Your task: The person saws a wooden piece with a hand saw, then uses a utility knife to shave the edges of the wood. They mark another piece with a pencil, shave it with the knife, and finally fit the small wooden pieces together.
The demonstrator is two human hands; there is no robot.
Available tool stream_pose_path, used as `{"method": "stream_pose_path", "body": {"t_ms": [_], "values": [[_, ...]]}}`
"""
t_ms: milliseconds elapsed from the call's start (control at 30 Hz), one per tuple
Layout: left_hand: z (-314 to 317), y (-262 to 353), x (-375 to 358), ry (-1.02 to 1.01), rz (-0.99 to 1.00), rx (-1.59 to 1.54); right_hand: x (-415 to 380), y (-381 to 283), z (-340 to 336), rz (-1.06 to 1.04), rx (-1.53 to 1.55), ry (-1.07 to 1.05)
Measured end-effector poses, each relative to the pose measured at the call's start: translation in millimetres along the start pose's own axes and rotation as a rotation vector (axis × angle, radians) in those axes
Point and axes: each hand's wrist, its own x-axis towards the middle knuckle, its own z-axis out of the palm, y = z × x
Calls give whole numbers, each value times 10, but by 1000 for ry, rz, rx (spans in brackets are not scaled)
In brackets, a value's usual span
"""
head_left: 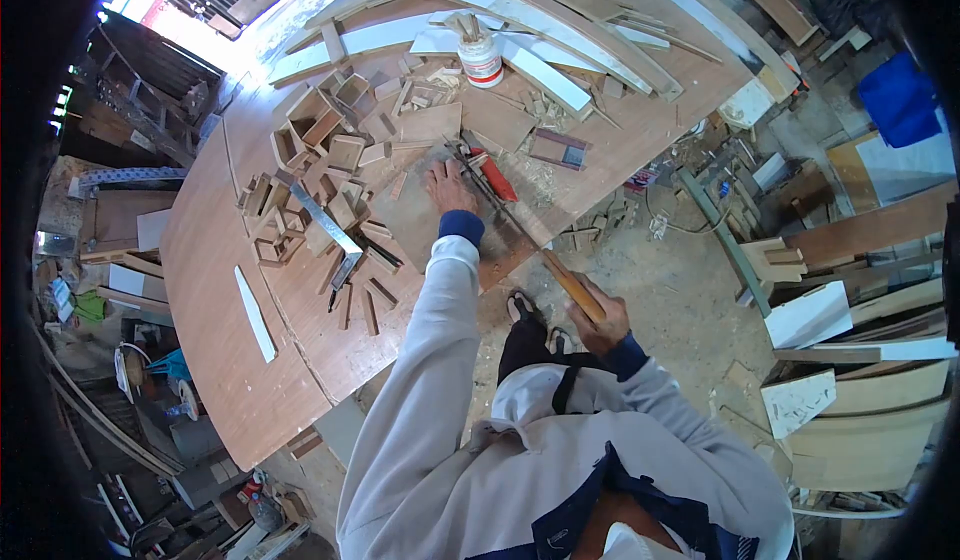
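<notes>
My right hand [600, 315] is wrapped round the straight wooden handle of a hand saw [572, 285], in front of the table edge. The saw's narrow metal blade runs away from me over the table, close along the right side of my left hand. That left hand [450, 188] lies with its fingers stretched out, palm down over a flat board [405, 222]; what is under the palm is hidden. Just right of the blade lies a red piece [495, 178].
Small wooden box frames [345, 150] and offcuts crowd the table left of my hands, with a metal-bladed square [330, 225] among them. A white glue tub [480, 60] stands behind. Long curved strips [560, 20] fill the far side; boards [870, 400] are stacked at right.
</notes>
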Motion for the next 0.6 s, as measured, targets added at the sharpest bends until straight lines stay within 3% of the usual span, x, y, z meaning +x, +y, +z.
{"method": "stream_pose_path", "body": {"t_ms": [67, 267, 333, 533, 600], "values": [[28, -25, 14, 28, 6, -3, -143, -23, -60, -93, -36, 43], [46, -33, 8, 31, 13, -7, 100, -90, 40, -40, -22, 46], [1, -12, -3, 1, 4, 7, 272, -89, 110, 160, 24, -89], [49, -54, -36, -31, -15, 32, -133, -213, -130, 32, 83, 42], [45, -57, 10, -23, 5, 35, -183, -277, -195, 154, 95, 7]]}}
